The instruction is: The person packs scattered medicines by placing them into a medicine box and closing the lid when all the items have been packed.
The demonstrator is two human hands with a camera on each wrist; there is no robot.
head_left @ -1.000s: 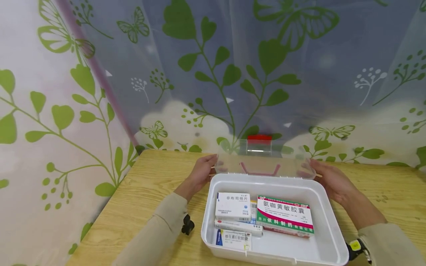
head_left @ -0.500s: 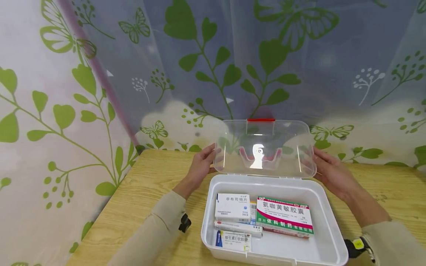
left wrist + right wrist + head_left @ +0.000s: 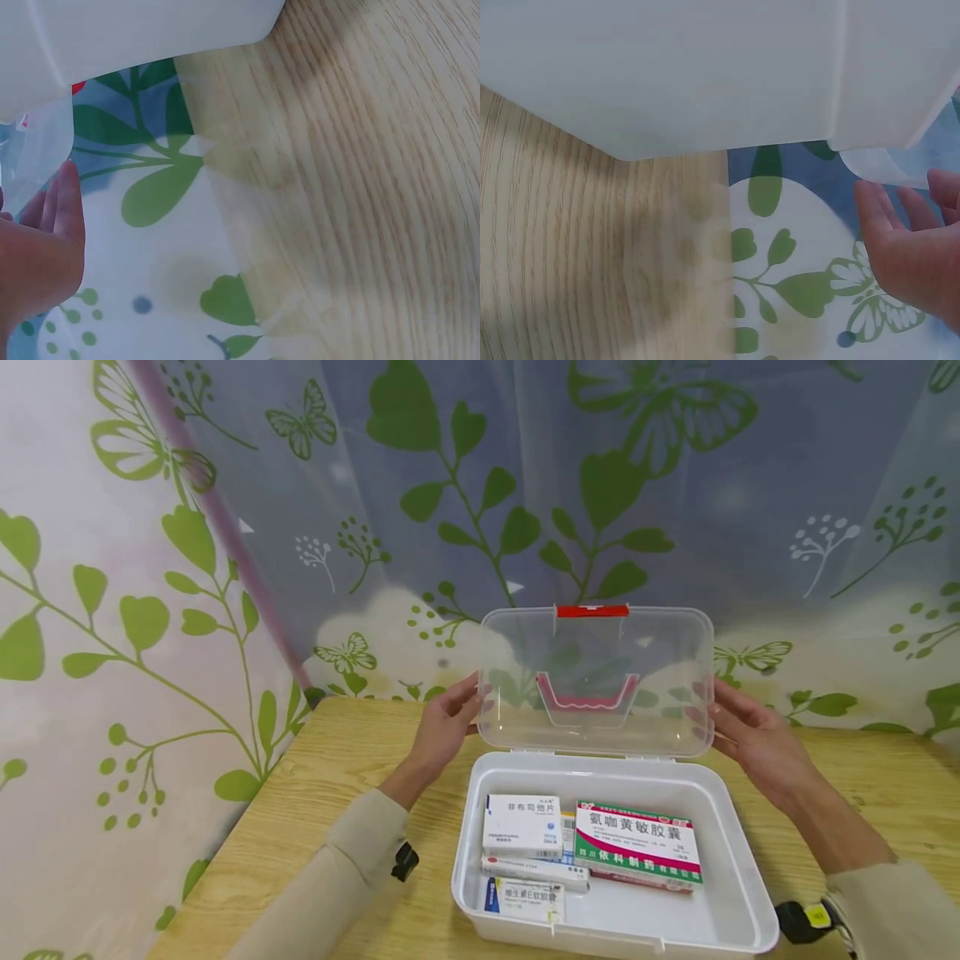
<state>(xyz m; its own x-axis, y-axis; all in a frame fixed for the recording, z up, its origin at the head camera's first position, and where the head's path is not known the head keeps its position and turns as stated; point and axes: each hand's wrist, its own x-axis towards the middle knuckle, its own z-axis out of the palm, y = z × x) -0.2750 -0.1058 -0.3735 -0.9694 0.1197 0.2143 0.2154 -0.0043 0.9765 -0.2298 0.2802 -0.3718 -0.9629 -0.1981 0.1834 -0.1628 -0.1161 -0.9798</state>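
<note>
A white plastic box (image 3: 738,860) stands on the wooden table, its clear lid (image 3: 600,643) raised nearly upright, with a red latch (image 3: 592,611) on the top edge. My left hand (image 3: 447,720) touches the lid's left side with straight fingers, and my right hand (image 3: 750,739) touches its right side the same way. Inside lie a white medicine carton (image 3: 522,825), a green and red carton (image 3: 637,847) and smaller cartons (image 3: 525,897). The left wrist view shows my left hand (image 3: 41,240) against the lid (image 3: 37,150). In the right wrist view my right hand (image 3: 915,247) sits by the lid's corner (image 3: 885,166).
The table (image 3: 337,793) stands against a curtain (image 3: 225,527) printed with green leaves and butterflies, which hangs right behind the lid. Bare wood lies to the left and right of the box. The table's left edge runs close to my left sleeve.
The lid has swung up from lying far back to nearly upright. Both hands have risen with it along its sides.
</note>
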